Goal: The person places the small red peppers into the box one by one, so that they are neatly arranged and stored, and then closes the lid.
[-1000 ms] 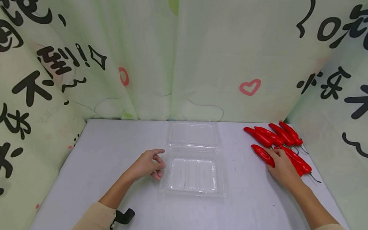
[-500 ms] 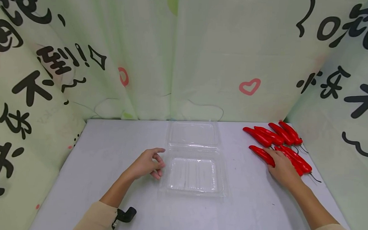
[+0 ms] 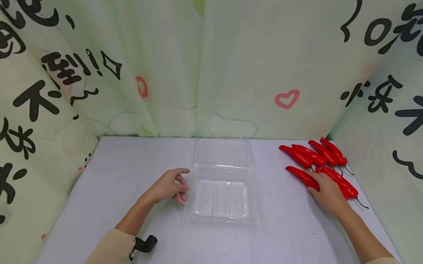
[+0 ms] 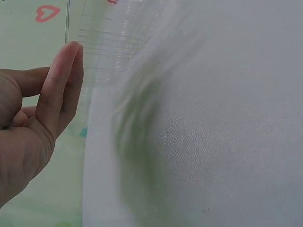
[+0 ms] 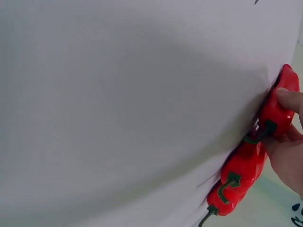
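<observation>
My right hand [image 3: 328,195] holds a red chili pepper [image 3: 297,175] between thumb and fingers at the right of the table. In the right wrist view the thumb lies on this pepper [image 5: 274,111] near its green stem, while other peppers [image 5: 244,163] lie close below it. A clear plastic clamshell box [image 3: 221,216] lies unfolded at mid-table, its lid [image 3: 223,153] towards the back. Beside the box's left edge is my left hand [image 3: 169,188], fingers loosely bent and holding nothing; whether it touches the edge I cannot tell.
Several more red chili peppers [image 3: 317,155] lie at the back right corner. White cloth covers the table [image 3: 132,156]. A printed pale green curtain [image 3: 235,70] rises behind the table and along both sides.
The pepper in my right hand has shifted slightly, its tip a little further left. My right hand has moved slightly. The left hand and the box stay where they were.
</observation>
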`<control>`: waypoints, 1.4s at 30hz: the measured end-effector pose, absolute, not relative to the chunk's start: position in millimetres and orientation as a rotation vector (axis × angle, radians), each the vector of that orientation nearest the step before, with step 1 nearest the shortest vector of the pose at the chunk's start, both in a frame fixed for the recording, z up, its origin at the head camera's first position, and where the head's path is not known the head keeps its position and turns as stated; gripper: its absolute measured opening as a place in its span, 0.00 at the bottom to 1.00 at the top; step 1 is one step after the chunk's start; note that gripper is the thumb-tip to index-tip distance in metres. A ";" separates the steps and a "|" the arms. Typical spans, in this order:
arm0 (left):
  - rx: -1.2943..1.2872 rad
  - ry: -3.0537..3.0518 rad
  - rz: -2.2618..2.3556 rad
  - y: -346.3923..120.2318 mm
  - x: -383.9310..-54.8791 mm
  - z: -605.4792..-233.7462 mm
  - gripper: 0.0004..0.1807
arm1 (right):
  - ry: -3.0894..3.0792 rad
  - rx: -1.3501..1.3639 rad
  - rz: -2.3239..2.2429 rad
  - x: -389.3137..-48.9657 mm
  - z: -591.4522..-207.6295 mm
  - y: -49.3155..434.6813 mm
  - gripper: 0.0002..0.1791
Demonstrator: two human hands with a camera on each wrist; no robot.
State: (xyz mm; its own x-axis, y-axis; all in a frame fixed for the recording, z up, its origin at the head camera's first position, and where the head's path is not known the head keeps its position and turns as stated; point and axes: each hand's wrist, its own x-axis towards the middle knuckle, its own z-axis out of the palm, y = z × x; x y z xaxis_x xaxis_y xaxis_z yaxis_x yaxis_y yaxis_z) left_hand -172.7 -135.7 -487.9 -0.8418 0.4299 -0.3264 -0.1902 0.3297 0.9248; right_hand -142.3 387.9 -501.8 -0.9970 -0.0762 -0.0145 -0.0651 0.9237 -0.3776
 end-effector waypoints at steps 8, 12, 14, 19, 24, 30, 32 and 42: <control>0.217 2.072 1.542 -136.8 -175.1 -489.7 0.35 | 3.043 -0.108 -0.640 -140.8 -492.0 389.2 0.43; 0.225 2.061 1.546 -136.6 -175.5 -488.9 0.36 | 3.053 -0.122 -0.668 -140.1 -485.0 386.1 0.42; 0.230 2.057 1.550 -136.6 -175.2 -487.7 0.36 | 3.061 -0.129 -0.683 -140.2 -481.7 383.2 0.42; 0.235 2.056 1.554 -136.4 -174.7 -485.6 0.36 | 3.079 -0.171 -0.725 -139.6 -471.8 372.1 0.39; 0.230 2.055 1.551 -136.3 -174.7 -486.3 0.36 | 3.112 -0.250 -0.762 -138.4 -462.9 361.2 0.38; 0.232 2.056 1.548 -135.9 -173.5 -486.9 0.36 | 3.102 -0.307 -0.781 -141.0 -455.8 350.3 0.39; 0.233 2.057 1.550 -135.7 -173.6 -487.6 0.36 | 3.090 -0.317 -0.786 -142.0 -452.3 345.1 0.39; 0.220 2.064 1.546 -135.7 -173.3 -487.7 0.36 | 3.039 -0.484 -0.782 -150.8 -435.0 308.6 0.37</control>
State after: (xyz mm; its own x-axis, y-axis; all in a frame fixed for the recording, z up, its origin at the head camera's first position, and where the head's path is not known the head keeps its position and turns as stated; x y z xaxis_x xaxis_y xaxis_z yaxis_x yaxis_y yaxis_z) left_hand -173.3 -135.7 -487.7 -0.8372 0.4398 -0.3251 -0.1885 0.3260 0.9264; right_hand -150.8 308.6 -435.0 -0.9530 -0.2835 0.1072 -0.3000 0.8322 -0.4664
